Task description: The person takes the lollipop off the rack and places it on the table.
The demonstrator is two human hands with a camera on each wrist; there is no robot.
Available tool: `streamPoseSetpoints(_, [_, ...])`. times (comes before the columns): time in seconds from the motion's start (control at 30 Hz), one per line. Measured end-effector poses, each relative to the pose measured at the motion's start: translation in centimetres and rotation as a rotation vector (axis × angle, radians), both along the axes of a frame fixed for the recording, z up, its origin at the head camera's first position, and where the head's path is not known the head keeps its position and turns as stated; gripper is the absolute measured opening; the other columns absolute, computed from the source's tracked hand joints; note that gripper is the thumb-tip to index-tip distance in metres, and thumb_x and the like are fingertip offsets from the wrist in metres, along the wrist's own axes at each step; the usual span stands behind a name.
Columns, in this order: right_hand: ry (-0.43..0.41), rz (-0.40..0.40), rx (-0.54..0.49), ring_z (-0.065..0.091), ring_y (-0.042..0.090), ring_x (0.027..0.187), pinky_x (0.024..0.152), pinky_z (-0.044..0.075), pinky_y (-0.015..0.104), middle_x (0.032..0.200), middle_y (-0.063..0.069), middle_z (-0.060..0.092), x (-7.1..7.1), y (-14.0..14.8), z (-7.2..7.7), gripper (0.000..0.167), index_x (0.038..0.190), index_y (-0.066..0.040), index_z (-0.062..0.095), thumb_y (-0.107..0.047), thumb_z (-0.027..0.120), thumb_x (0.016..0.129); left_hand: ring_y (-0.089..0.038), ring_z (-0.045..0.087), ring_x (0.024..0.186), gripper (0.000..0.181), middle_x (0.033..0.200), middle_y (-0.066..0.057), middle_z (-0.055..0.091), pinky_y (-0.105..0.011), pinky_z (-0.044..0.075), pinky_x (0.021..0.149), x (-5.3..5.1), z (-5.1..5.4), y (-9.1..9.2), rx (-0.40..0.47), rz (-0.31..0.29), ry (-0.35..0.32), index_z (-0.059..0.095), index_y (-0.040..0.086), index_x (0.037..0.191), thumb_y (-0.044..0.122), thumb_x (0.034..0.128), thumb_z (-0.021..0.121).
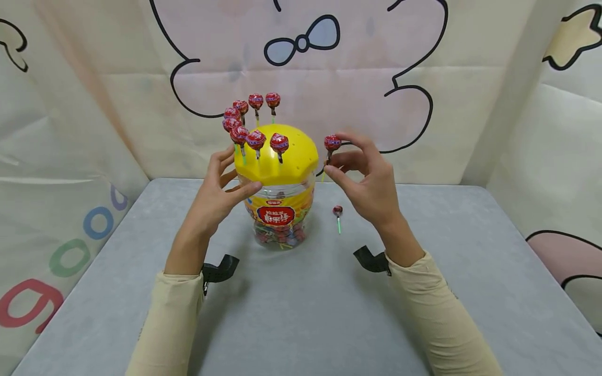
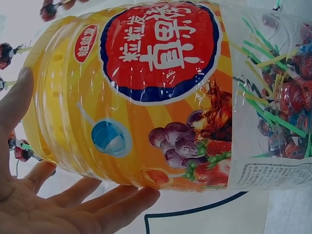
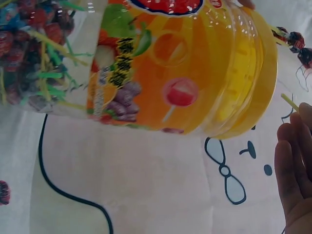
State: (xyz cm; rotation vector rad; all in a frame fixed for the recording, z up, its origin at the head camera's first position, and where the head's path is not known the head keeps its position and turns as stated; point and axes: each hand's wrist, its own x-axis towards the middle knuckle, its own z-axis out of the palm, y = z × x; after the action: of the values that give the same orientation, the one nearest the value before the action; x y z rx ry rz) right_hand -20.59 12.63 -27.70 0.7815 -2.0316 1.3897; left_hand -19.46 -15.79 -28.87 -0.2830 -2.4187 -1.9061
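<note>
A clear plastic candy jar [image 1: 277, 215] with a domed yellow lid [image 1: 298, 156] stands upright on the table. Several red-wrapped lollipops [image 1: 256, 140] stick up from the lid by their sticks, along its left side, front and back. My left hand [image 1: 211, 201] steadies the jar from the left, thumb in front and fingers spread round the side near the lid. Right of the lid, my right hand [image 1: 371, 183] pinches another red lollipop [image 1: 332, 142] between thumb and index finger, stick downward. In the right wrist view its yellowish stick [image 3: 289, 101] points toward the lid, apart from it.
One lollipop [image 1: 337, 211] with a green stick lies on the grey table [image 1: 301, 324] right of the jar. More wrapped lollipops [image 2: 292, 97] fill the jar's bottom. Printed cloth walls [image 1: 494, 125] enclose the table at the back and sides.
</note>
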Motion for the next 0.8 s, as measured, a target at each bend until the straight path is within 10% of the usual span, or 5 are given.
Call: streamPoseSetpoints(0.8, [-0.355,-0.046,0.34,0.072,0.018,0.085,0.075,0.055,0.027,0.098,0.005,0.077,-1.8,5.1,-5.1,0.054,0.136,-0.02,0.055,-0.016,0.078,0.087,-0.03,0.028,0.149,0.086,0.165,0.001,0.016,-0.056,0.04,0.113,0.2,-0.1,0.0,0.016,-0.012,0.015,0.019,0.033,0.155,0.024,0.0893,0.075])
